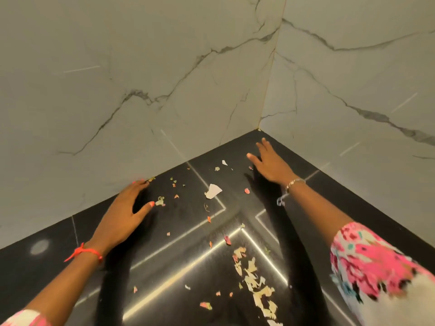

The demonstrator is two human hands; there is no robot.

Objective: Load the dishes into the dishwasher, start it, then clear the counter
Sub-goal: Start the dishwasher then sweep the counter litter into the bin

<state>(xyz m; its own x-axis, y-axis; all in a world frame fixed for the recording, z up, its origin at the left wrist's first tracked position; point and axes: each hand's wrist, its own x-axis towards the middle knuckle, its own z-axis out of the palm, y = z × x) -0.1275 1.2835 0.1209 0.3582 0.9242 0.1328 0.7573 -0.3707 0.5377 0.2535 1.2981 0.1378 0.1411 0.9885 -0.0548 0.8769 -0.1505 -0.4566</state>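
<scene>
Fingers of the left hand lie slack and splayed at the foot of the left wall, holding nothing, the thumb just beside a small greenish scrap. Across the dark counter, the right hand reaches flat and unclenched toward the far corner, also grasping nothing.

Litter, the thing to be cleared, lies between the two hands and nearer the person than either. One large white piece sits roughly midway between them. One pale trail of shreds runs near to far, drifting right as it comes near, below the right forearm. Loose pink, orange and green flecks are too many and too small to count.

Both palms sit beyond most of the debris, so a pull toward the near edge looks like the natural gathering stroke; the left hand is closer to the left-side flecks, the right arm to the trail. Neither dishes nor dishwasher are in view.
</scene>
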